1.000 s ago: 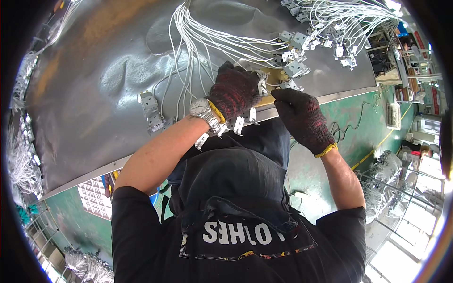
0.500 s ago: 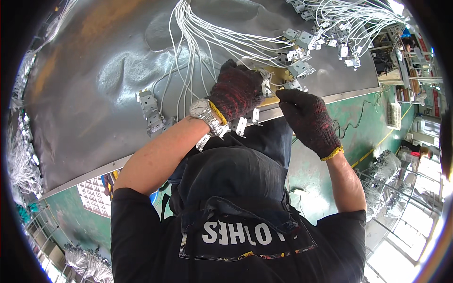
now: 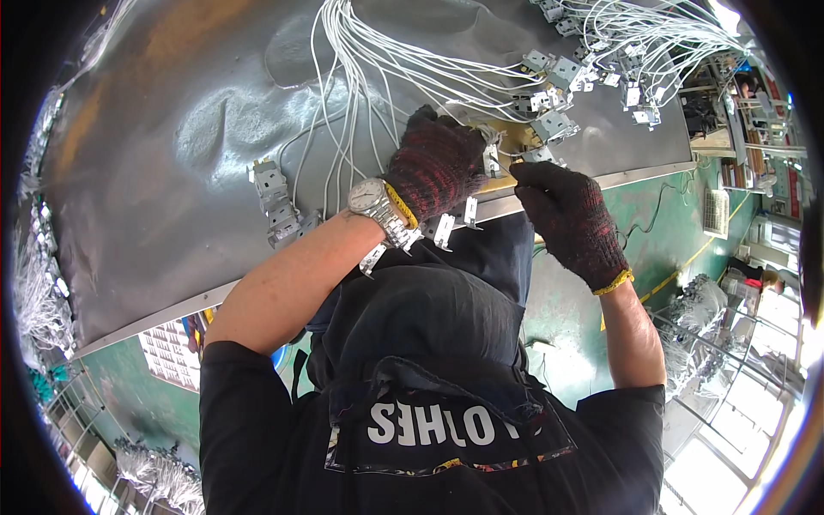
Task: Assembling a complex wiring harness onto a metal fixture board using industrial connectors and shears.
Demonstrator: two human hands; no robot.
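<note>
In a dark red and black knit glove, my left hand (image 3: pixel 436 163) is closed at the table's near edge. Its fingertips are at a small silver metal bracket (image 3: pixel 491 160) with white wire, and the palm side is hidden. My right hand (image 3: pixel 573 223), gloved alike, is just to the right with thumb and fingers pinched together; whatever is between them is too small to make out. White wires (image 3: pixel 369 51) run from a bundle at the top to metal brackets (image 3: pixel 554 125) beyond my hands. More brackets (image 3: pixel 444 232) hang over the edge below my left wrist.
The grey metal table (image 3: pixel 129 215) has a raised rim along its near edge. A yellowish block (image 3: pixel 518 137) lies beyond my hands. Stacked brackets (image 3: pixel 273 202) lie left of my left forearm. A second wire bundle (image 3: pixel 669 34) lies at far right. Racks with wires (image 3: pixel 699 309) stand lower right.
My right hand has moved slightly right and down, still pinched. My left hand stays closed at the same bracket; the view has shifted a little.
</note>
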